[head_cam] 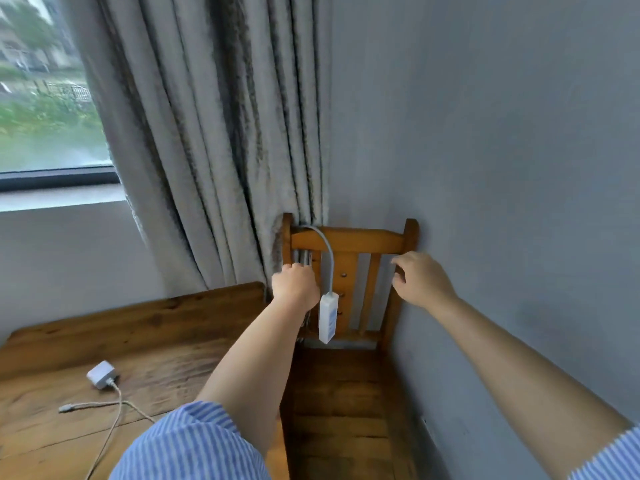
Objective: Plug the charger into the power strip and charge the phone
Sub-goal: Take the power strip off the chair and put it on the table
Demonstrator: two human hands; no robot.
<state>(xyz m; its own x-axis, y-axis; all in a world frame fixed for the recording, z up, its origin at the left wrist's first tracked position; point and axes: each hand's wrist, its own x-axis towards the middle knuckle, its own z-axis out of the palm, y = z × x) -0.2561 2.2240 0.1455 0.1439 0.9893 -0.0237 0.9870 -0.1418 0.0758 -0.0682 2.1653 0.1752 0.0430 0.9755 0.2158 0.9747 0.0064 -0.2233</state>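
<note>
power strip (328, 317) hangs upright on chair back (348, 239), just right of clenched left hand (295, 286); right hand (420, 279) loosely curled, empty, farther off.

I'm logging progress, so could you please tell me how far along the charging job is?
Nothing looks done: the charger lies unplugged on the table. In hand: the left hand and right hand reach towards the power strip hanging on the chair. Plugging in remains; no phone is visible.
</note>
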